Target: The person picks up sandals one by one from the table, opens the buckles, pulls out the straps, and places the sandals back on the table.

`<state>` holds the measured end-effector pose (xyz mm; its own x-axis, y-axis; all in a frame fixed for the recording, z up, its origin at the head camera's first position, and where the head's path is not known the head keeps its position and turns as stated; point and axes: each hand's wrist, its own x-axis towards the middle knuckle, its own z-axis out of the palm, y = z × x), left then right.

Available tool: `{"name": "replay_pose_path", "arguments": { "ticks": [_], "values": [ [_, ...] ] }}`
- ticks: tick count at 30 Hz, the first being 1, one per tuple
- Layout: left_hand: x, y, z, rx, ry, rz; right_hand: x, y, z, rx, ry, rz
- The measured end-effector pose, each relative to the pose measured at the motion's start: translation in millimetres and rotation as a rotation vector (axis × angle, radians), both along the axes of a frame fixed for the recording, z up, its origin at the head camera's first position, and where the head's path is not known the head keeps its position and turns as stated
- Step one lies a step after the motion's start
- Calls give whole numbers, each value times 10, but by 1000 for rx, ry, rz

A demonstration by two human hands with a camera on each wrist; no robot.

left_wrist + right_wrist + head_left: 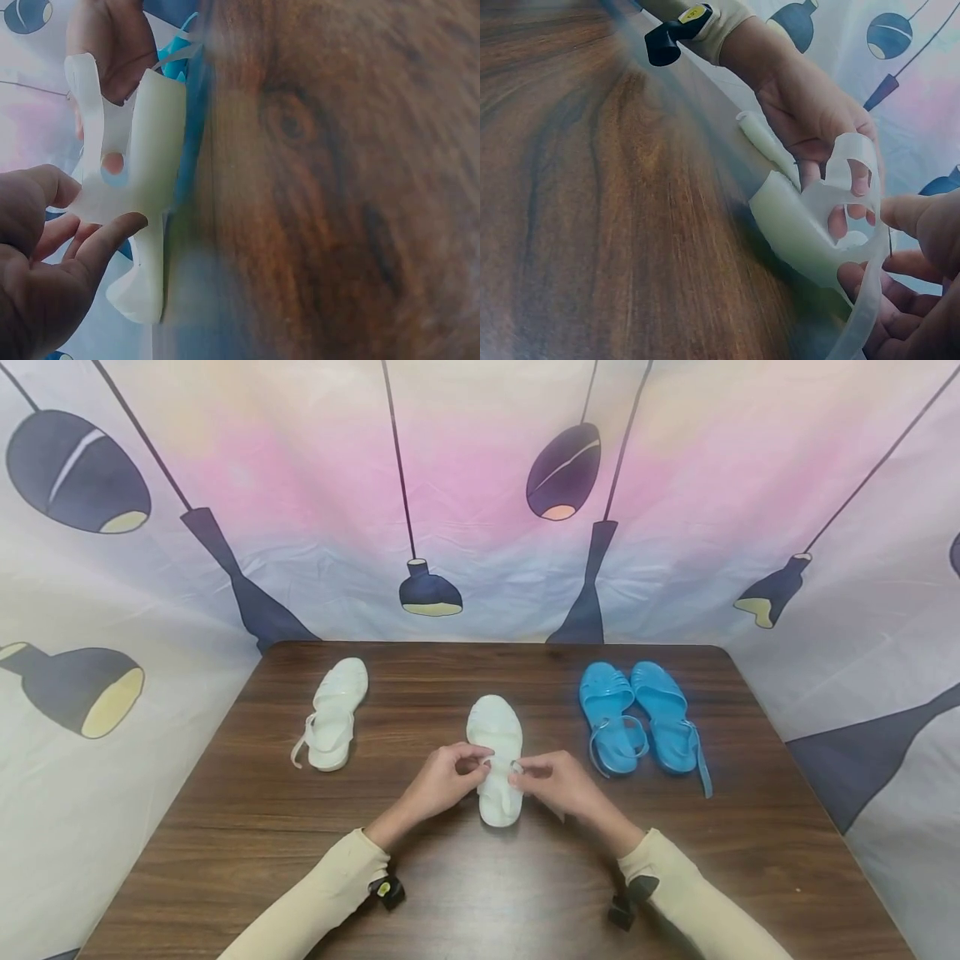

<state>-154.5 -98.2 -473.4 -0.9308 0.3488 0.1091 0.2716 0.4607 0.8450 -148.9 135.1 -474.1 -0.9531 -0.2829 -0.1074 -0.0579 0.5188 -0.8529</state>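
A white sandal (pixel 495 722) lies on the table in front of me, its toe pointing away. My left hand (pixel 444 783) holds the sandal's left side, thumb and fingers at the strap base; the left wrist view shows the side strap (pixel 112 199) between them. On the opposite side my right hand (pixel 561 783) pinches the ankle strap (pixel 868 296) near a small buckle (pixel 516 767). The heel loop (pixel 855 146) stands up from the sole in the right wrist view. Fingers partly cover the strap's ends.
Another white sandal (pixel 341 697), its strap loose, lies at the left of the brown wooden table (pixel 225 827). Two blue sandals, one (pixel 606 693) beside the other (pixel 660 693), lie at the right. A patterned curtain (pixel 480 510) hangs behind the table.
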Motion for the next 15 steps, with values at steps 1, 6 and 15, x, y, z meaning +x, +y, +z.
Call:
{"name": "replay_pose_path", "arguments": {
  "ticks": [1,6,15],
  "values": [
    [-1,1,-4,-3,-3,-3,6,-2,-5,-3,-3,-3],
    [-17,-3,-34,-13,-16,-8,22,-3,-14,-26,-21,-9],
    [-84,-14,-7,-91,51,-70,30,15,-45,-51,-71,-31]
  ]
}}
